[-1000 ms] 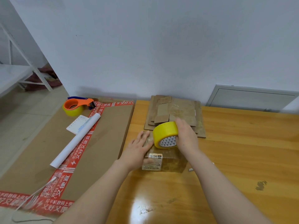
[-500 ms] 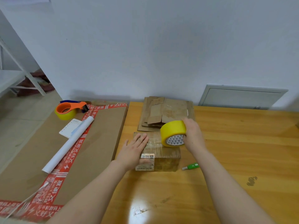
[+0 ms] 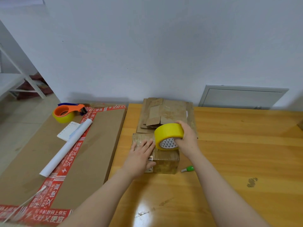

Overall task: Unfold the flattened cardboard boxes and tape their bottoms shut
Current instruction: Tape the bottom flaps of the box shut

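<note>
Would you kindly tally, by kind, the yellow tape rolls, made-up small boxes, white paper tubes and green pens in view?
Yellow tape: 2 (held roll in the right hand; dispenser roll)
Small box: 1, under the left hand
White paper tube: 1
Green pen: 1
Total: 5

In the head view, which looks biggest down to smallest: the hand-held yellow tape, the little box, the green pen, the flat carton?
1. flat carton
2. little box, partly under the left hand
3. yellow tape in the right hand; nearer the camera, so slightly flattered
4. green pen
</note>
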